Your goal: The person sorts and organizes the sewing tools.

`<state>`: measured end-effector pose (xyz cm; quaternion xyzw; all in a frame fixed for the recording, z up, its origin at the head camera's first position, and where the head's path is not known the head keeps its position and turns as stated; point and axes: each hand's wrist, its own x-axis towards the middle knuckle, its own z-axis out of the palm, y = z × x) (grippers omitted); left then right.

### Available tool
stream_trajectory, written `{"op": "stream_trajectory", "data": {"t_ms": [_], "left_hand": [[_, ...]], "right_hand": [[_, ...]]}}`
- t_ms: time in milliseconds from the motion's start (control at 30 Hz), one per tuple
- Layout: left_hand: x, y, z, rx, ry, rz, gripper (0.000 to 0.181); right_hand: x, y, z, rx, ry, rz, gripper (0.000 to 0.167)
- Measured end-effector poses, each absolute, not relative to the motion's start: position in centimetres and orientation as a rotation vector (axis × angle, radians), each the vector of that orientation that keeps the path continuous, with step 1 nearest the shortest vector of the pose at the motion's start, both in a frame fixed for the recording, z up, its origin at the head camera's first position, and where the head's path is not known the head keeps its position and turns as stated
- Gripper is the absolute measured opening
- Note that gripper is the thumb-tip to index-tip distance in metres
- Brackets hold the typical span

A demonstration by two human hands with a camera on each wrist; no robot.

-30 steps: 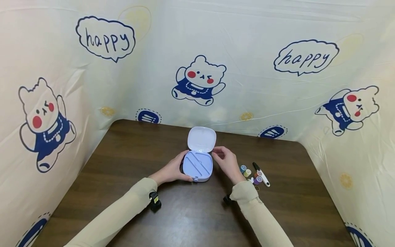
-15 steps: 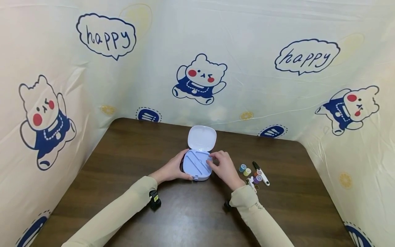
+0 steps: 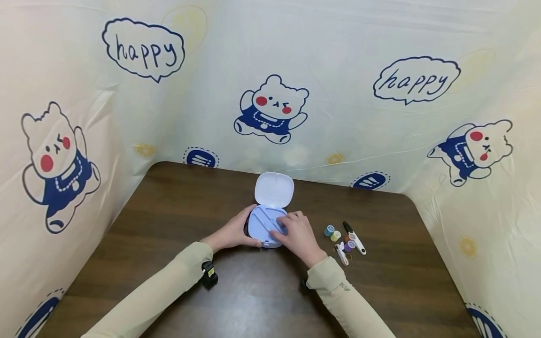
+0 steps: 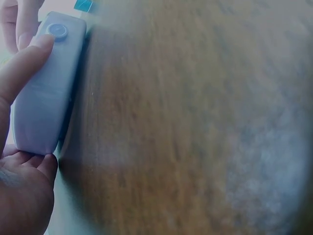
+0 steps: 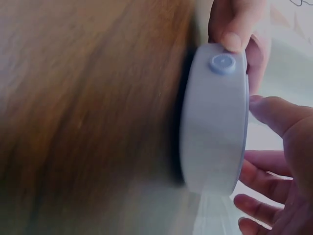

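A light-blue plastic box [image 3: 259, 228] stands on the table with its clear lid [image 3: 274, 189] raised at the back. Slanting ridges divide the tray inside it. My left hand [image 3: 234, 231] grips the box's left side, its thumb near the round front button [image 4: 57, 31]. Over the right part of the tray is my right hand [image 3: 299, 235], its thumb and fingers spread and lightly bent. Seen from the right wrist, the thumb [image 5: 274, 111] meets the box's upper edge and the fingers [image 5: 266, 181] reach over the top. Nothing held shows between them.
Right of the box lie several small thread spools [image 3: 336, 235], a white tool with a black end [image 3: 355, 238], a small white clip-like piece [image 3: 341, 254] and a thin ring [image 3: 348, 257]. A printed cloth [image 3: 190, 117] encloses the brown table [image 3: 203, 197].
My right hand has moved left from beside the box onto the right part of its tray. The left hand keeps its grip and the lid stays raised.
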<state>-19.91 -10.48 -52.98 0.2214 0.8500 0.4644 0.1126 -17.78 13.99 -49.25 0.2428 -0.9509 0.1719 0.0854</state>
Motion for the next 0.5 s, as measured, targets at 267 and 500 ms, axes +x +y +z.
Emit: {"op": "stream_trajectory", "data": {"t_ms": [267, 500], "left_hand": [[-19.9, -10.6, -53.0, 0.648, 2.512, 1.329, 0.121], [-19.7, -10.4, -53.0, 0.646, 2.492, 1.343, 0.125]], "right_hand": [[-17.6, 12.9, -49.3, 0.723, -2.833, 0.355, 0.046], [-17.3, 12.6, -49.6, 0.66, -2.811, 0.34, 0.045]]}}
